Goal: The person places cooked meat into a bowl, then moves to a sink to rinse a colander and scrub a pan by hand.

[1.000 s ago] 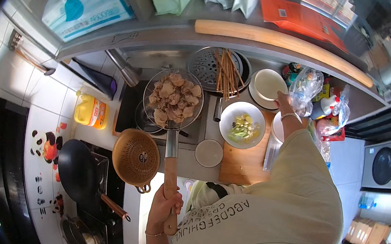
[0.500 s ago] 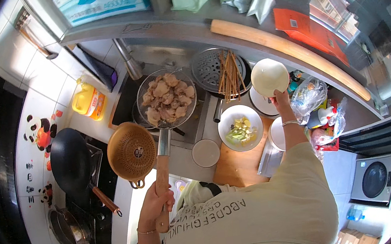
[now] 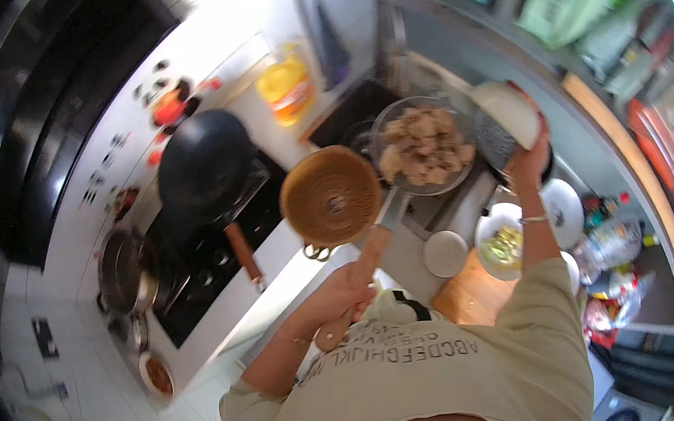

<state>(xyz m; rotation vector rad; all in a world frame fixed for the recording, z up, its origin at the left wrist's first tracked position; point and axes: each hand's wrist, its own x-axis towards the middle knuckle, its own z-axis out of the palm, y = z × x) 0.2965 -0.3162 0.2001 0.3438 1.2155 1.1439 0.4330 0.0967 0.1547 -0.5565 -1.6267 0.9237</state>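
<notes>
My left hand (image 3: 335,296) is closed around the wooden handle of a wire mesh strainer (image 3: 392,207). Pale brown pieces of meat (image 3: 426,147) lie heaped in its round basket. In my right hand (image 3: 528,163) is a white bowl (image 3: 505,111), gripped at its side and tipped, close to the right rim of the strainer. Whether anything is inside the bowl cannot be seen. Behind the bowl, a dark pan (image 3: 490,141) is partly covered. Left of the strainer sits a brown perforated colander (image 3: 331,197).
A black wok (image 3: 205,163) and a steel pot (image 3: 121,271) stand by the black stove (image 3: 185,313). Yellow oil fills a jug (image 3: 286,92) at the back. Chopped green and yellow pieces (image 3: 503,247) lie in a white dish beside a wooden board (image 3: 467,294) and a white round container (image 3: 445,254).
My view has turned, shifting the scene. My right hand has brought the white bowl over beside the strainer and tipped it. My left hand keeps its grip on the handle.
</notes>
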